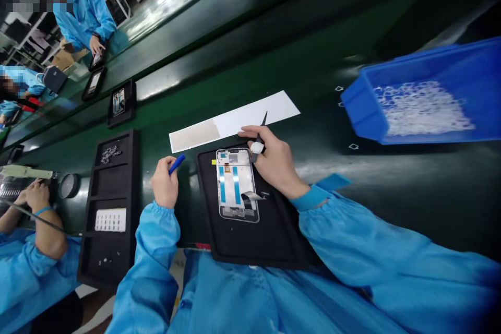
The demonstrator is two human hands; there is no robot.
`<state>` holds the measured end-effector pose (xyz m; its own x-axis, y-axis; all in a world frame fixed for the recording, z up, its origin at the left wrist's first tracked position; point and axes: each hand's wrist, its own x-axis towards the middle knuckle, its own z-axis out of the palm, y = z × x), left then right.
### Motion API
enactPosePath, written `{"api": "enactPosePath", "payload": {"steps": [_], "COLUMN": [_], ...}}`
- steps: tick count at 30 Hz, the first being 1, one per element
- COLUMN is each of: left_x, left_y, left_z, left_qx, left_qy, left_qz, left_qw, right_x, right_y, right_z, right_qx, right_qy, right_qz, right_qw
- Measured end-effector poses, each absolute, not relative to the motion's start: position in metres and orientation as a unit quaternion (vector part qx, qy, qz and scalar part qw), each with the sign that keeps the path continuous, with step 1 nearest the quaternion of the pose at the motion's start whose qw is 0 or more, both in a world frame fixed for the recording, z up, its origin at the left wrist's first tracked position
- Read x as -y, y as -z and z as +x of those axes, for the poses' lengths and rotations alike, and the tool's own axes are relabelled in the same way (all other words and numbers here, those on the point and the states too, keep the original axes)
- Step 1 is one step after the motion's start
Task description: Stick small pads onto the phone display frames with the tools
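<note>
My left hand (pixel 165 181) is closed around a small blue stick-shaped tool (pixel 177 164), held left of the black tray. My right hand (pixel 276 159) grips dark tweezers (pixel 263 124) whose thin tip points away over the white strip; a white wrapping shows on their shaft. Below that hand, an opened phone body (pixel 246 183) lies in the black tray (pixel 242 244). Two blue strips run along its white inside, and a grey flex ribbon (pixel 252 196) sticks out at its lower right. The long paper strip (pixel 235 120) lies beyond the tray, part white and part beige.
At right a blue bin (pixel 425 138) holds many white frame-like pieces; a few such pieces (pixel 353 146) lie beside it. A black compartment tray (pixel 111 182) with small parts stands at left. Co-workers' hands (pixel 37 195) are further left. More phone trays (pixel 121 103) stand beyond.
</note>
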<state>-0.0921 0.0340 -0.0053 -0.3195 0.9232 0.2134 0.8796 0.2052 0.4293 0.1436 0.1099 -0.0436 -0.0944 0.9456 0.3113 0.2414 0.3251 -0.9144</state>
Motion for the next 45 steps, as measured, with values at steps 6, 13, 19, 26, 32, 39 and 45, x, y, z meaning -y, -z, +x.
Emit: {"api": "enactPosePath", "payload": {"steps": [6, 13, 19, 26, 32, 39, 45], "left_x": [-0.028, -0.035, -0.035, -0.035, -0.032, -0.031, -0.027], "left_y": [-0.012, 0.001, 0.008, 0.009, 0.0, -0.004, -0.004], "left_z": [-0.035, -0.013, -0.012, -0.011, -0.02, -0.013, -0.015], "left_qx": [-0.639, -0.584, -0.576, -0.568, -0.527, -0.452, -0.451], "left_qy": [-0.467, -0.549, -0.514, -0.458, -0.51, -0.627, -0.534], "left_qz": [0.562, 0.523, 0.619, 0.683, 0.679, 0.634, 0.714], "left_qw": [0.243, 0.291, 0.144, 0.034, 0.031, -0.035, 0.049], "right_x": [-0.086, -0.08, -0.079, -0.077, -0.076, -0.074, -0.071], "right_y": [0.024, 0.016, 0.017, 0.017, 0.014, 0.017, 0.016], "right_z": [0.136, 0.135, 0.134, 0.132, 0.134, 0.132, 0.132], "right_qx": [0.608, 0.572, 0.54, 0.529, 0.548, 0.543, 0.549], "right_qy": [-0.488, -0.58, -0.592, -0.591, -0.582, -0.59, -0.603], "right_qz": [-0.325, -0.265, -0.296, -0.309, -0.314, -0.311, -0.298], "right_qw": [0.536, 0.516, 0.519, 0.525, 0.512, 0.511, 0.497]}}
